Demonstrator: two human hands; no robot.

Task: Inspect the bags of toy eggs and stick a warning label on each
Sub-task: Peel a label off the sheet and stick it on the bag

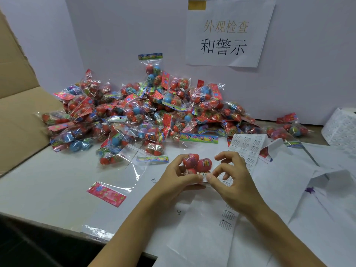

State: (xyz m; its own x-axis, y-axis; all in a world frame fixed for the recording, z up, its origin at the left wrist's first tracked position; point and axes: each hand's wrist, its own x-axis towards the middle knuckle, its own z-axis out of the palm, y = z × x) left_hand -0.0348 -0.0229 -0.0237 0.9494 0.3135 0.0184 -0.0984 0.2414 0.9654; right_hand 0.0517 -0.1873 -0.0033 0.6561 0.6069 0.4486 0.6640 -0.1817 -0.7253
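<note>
Head view: a person is sitting at a white table [48, 182] w/ both bare hands meeting at centre. The left hand [180, 175] is gripping a clear bag of red toy eggs [196, 163], fingers curled round it from the left, thumb lying along its lower edge. The right hand [229, 176] is pinching a small white warning label [204, 177] btwn thumb and forefinger, right against the bag's lower edge; its other fingers are curling loosely above. A big pile of egg bags [144, 114] is lying behind, against a white back wall. A strip of label sheets [248, 149] is lying just right of the hands. One empty bag w/ a pink header card [107, 193] is lying flat to the left. A paper sign [225, 33] w/ Chinese characters is hanging on the wall. A cardboard box flap [19, 105] is standing at far left.
</note>
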